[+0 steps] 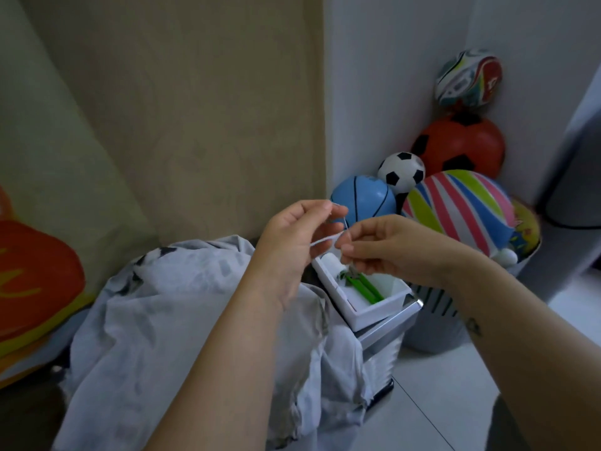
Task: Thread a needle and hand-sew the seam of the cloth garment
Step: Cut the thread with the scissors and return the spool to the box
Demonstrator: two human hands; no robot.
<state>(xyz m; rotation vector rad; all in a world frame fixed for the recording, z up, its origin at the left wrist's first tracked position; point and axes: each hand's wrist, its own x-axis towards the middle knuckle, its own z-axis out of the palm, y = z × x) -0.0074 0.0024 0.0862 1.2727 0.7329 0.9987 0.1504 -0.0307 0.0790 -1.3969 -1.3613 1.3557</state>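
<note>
grey cloth (pixel 156 320) heaped near balls (pixel 455 206) against white wall (pixel 390 92).

Thread (pixel 322 240): white and thin. I see it pinched by the left hand (pixel 292 237) and right hand (pixel 387 245), looping in the air between them.
Garment (pixel 156 307): pale grey with dark blotches, in a crumpled heap below the thread.

The left hand (pixel 292 242) and right hand (pixel 387 247) are bare like the forearms behind them, and 1 small dark tattoo (pixel 473 327) marks the right forearm (pixel 520 340) near the wrist.
</note>
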